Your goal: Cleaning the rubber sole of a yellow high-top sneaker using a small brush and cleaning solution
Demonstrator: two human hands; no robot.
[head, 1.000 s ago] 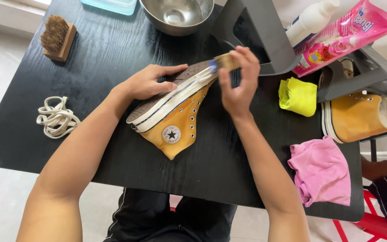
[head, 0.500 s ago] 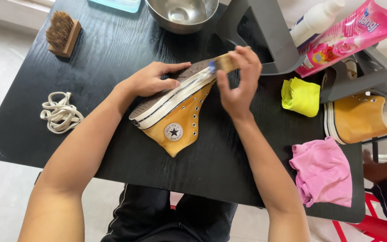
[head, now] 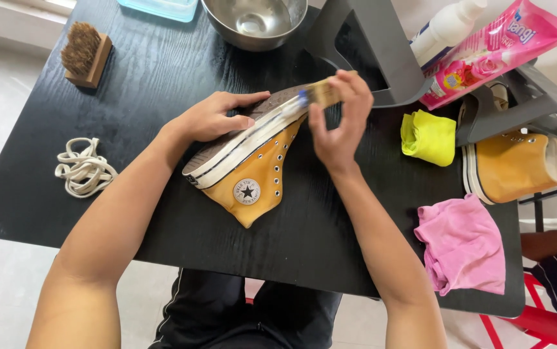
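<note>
A yellow high-top sneaker [head: 252, 171] lies upside down on the black table [head: 162, 84], its brown sole and white rim turned up. My left hand [head: 210, 116] presses flat on the sole and holds the shoe steady. My right hand [head: 338, 126] grips a small wooden-handled brush [head: 317, 94] whose blue-and-white head touches the white rim near the toe end.
A second yellow sneaker [head: 507, 165] sits at the right by a yellow cloth [head: 430, 137] and a pink cloth [head: 462, 242]. White laces [head: 84, 169] and a bristle brush [head: 84, 55] lie at the left. A metal bowl [head: 256, 19], a white bottle [head: 446, 29] and a pink pouch [head: 498, 48] stand at the back.
The brush head has shifted slightly along the white rim at the toe end. My left hand stays pressed on the sole, and the shoe has not moved on the table.
</note>
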